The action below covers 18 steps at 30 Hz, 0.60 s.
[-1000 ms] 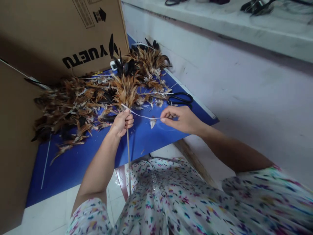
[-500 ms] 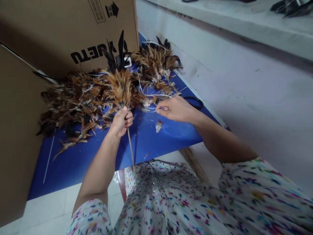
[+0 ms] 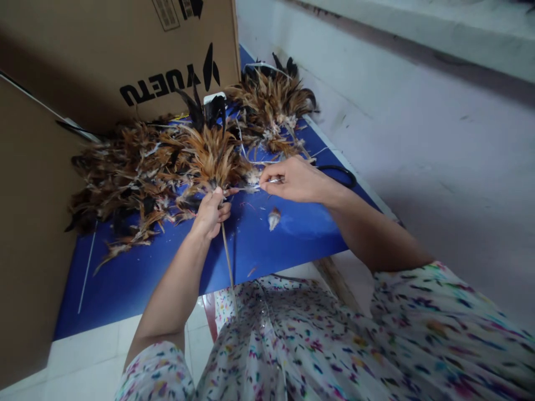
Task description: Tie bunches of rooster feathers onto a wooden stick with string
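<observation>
My left hand [image 3: 212, 213] is closed around the neck of a feather duster [image 3: 213, 153], where brown and black feathers meet a thin stick [image 3: 227, 250]. The feathers fan away from me, and the stick slants down toward my body. Its index finger points right. My right hand [image 3: 292, 179] is beside it, fingers pinched on a thin pale strand [image 3: 251, 187] that runs toward the duster's neck; whether it is string or a feather shaft is unclear. A small loose feather tuft [image 3: 274, 218] lies on the blue table [image 3: 288, 245] below my right hand.
A heap of loose brown feathers [image 3: 129, 167] covers the table's left, another pile [image 3: 271, 97] the back right. Cardboard boxes [image 3: 104, 50] stand behind and left. A wall [image 3: 397, 139] borders the right. A black loop [image 3: 345, 174] and a thin white stick [image 3: 87, 267] also lie there.
My right hand has shifted slightly left, and the strand between the hands now looks tauter. My left index finger has stretched out to the right. The view has tilted slightly.
</observation>
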Motion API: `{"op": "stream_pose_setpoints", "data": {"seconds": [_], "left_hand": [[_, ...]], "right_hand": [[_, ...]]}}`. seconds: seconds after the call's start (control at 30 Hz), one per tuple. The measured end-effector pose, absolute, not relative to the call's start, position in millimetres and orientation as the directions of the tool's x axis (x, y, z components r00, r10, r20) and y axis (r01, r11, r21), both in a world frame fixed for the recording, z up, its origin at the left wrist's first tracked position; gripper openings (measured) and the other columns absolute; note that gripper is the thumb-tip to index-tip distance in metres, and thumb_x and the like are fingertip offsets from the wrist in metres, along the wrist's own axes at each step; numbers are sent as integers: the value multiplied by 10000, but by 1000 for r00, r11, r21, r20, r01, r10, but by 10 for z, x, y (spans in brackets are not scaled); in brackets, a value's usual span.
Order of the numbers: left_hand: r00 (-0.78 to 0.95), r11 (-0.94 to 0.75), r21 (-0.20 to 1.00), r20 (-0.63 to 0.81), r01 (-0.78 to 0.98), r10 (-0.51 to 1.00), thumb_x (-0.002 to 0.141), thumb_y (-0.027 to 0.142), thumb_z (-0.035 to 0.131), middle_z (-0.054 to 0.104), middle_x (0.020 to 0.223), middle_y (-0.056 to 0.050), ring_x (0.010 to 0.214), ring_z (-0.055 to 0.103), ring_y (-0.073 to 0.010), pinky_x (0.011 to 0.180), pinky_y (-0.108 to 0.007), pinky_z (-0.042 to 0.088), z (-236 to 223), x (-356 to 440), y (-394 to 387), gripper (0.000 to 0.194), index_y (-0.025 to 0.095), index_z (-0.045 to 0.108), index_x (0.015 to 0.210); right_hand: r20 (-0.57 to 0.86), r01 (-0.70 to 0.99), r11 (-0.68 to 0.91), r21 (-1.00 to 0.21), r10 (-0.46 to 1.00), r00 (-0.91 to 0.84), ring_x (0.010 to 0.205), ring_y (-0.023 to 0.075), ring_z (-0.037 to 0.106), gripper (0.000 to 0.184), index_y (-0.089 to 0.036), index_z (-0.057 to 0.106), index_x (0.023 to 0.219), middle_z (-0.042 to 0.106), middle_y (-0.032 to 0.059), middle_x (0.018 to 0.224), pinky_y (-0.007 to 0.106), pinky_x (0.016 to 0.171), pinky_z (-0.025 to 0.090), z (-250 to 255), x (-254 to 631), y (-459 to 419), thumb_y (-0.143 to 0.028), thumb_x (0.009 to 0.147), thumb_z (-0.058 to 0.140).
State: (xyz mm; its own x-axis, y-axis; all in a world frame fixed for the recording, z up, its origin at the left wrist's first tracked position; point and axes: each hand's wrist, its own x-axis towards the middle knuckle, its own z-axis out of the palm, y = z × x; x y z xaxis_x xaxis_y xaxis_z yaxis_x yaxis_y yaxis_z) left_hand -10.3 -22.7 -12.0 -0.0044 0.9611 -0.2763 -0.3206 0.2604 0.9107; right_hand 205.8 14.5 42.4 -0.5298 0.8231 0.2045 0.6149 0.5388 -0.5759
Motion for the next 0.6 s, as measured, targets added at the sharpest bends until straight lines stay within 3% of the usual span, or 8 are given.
{"op": "stream_pose_setpoints", "data": {"seconds": [0.2, 0.37, 0.47, 0.6], "left_hand": [[-20, 246, 902, -270, -355, 963, 835, 360, 635, 570, 740, 6, 388, 231, 14, 345, -129, 116, -60, -190, -199, 288, 158, 446, 754], [-24, 206, 906, -231, -371, 973, 850, 364, 620, 634, 822, -44, 390, 223, 17, 339, -133, 117, -50, -189, -201, 286, 147, 465, 747], [35, 238, 903, -242, -358, 970, 850, 393, 627, 666, 859, -71, 395, 212, 13, 342, -135, 111, -78, -131, -223, 314, 149, 458, 748], [146, 309, 900, -276, -309, 950, 800, 471, 672, 593, 685, -21, 386, 200, 3, 344, -140, 106, -111, -66, -261, 374, 154, 478, 759]], "right_hand": [[211, 613, 543, -574, 821, -531, 656, 128, 581, 176, -184, 746, 770, 656, 1, 640, 262, 656, 399, 460, 2123, 181, -165, 742, 573], [196, 620, 547, -563, 817, -543, 651, 126, 580, 181, -178, 746, 762, 654, 6, 640, 262, 659, 399, 480, 2096, 180, -164, 740, 567], [189, 622, 549, -559, 814, -549, 633, 119, 567, 176, -177, 746, 764, 659, 5, 648, 256, 639, 388, 477, 2048, 178, -179, 740, 572], [205, 619, 557, -553, 811, -547, 633, 118, 557, 173, -175, 745, 770, 651, 6, 637, 255, 634, 379, 458, 2008, 189, -175, 743, 574]]}}
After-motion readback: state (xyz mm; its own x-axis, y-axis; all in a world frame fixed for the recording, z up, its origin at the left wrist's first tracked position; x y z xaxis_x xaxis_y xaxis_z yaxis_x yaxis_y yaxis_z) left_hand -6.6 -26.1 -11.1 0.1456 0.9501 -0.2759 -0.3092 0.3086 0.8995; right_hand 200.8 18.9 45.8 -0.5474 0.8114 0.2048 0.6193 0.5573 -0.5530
